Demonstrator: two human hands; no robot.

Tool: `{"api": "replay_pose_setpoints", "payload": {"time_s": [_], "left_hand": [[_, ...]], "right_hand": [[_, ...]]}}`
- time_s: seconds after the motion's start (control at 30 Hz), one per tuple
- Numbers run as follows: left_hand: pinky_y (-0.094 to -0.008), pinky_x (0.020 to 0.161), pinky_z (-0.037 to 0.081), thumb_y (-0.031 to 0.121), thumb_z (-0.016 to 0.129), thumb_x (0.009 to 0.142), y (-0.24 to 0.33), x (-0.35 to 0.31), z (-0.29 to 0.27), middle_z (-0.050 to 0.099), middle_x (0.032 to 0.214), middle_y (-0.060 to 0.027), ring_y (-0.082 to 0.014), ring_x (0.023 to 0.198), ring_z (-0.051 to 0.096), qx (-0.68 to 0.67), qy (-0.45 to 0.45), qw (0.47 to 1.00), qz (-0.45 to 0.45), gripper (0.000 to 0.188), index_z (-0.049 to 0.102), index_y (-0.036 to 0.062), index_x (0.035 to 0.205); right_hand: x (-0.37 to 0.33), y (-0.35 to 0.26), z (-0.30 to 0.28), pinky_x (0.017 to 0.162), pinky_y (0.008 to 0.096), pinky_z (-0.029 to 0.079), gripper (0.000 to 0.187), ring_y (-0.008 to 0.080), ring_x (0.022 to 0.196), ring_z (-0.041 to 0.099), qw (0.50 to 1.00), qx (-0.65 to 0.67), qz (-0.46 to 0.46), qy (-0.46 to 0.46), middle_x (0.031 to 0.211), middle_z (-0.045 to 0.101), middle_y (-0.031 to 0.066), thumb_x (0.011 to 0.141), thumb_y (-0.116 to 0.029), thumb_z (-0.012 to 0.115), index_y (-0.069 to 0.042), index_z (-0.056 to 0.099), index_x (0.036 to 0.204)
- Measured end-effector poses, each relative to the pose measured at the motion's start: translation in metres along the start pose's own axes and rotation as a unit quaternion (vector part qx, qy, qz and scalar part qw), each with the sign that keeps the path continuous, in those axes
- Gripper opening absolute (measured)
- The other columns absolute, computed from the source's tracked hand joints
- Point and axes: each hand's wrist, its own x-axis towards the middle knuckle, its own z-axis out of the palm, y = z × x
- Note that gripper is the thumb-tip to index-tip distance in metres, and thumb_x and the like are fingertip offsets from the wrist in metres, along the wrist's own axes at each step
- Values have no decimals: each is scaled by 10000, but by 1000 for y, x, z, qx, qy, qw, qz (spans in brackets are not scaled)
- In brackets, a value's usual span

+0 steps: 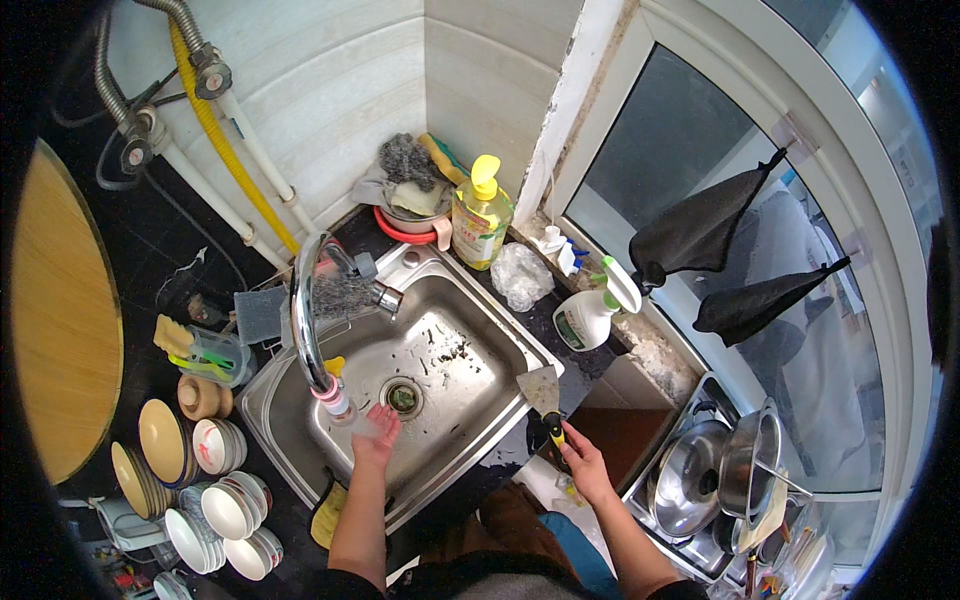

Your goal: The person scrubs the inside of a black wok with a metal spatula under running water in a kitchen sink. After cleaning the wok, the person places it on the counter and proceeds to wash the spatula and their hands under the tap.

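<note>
My left hand (376,438) is over the stainless steel sink (490,335), just beside the pink-and-white nozzle of the curved chrome faucet (299,310). Its fingers are stretched out and hold nothing; a blurred patch by them looks like running water. Beyond the fingertips is the drain (403,398), with something green in it. Dark scraps are scattered over the sink bottom. In my right hand (588,466) is a scraper (541,388) with a flat metal blade and a yellow-and-black handle. Its blade points away from me, over the sink's right rim.
Right of the sink stand a white spray bottle (585,318), a crumpled plastic bag (522,278) and a yellow dish soap bottle (481,222). Stacked bowls (228,511) crowd the left counter. Metal pots (688,478) sit at right. A yellow-and-black cloth (327,515) lies by the near rim.
</note>
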Motion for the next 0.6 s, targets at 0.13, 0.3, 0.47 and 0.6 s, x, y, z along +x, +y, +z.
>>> {"api": "replay_pose_setpoints", "payload": {"time_s": [0.13,0.3,0.47,0.6], "left_hand": [[-373,820,434,302,391,869,-6,-1,7,544,1048,-132,-271,903,535,31,-57,998,22,374,487,8,1080],[-391,852,428,225,456,846,-63,3,73,543,1079,-144,-260,993,532,152,-134,979,11,325,496,3,1080],[-430,1030,181,341,345,894,-167,-17,150,343,1332,-88,-237,1266,247,680,-338,580,295,475,338,65,1281],[-461,1038,108,435,283,893,-183,-24,166,217,1399,-69,-258,1299,155,804,-316,311,396,570,211,96,1346]], "right_hand": [[4,5,-1,866,225,349,406,119,1000,467,999,-41,-19,13,1144,508,58,857,-84,493,-42,408,1252],[-1,5,-18,825,237,388,409,125,937,501,997,-28,-38,52,1105,524,56,862,-68,470,-49,395,1263],[-9,0,-33,812,223,391,416,89,943,489,995,-17,-46,82,1110,522,48,861,-82,477,-38,390,1265],[-13,-11,-38,848,232,380,413,114,988,483,996,9,-38,79,1141,511,65,864,-88,474,-20,387,1262]]}}
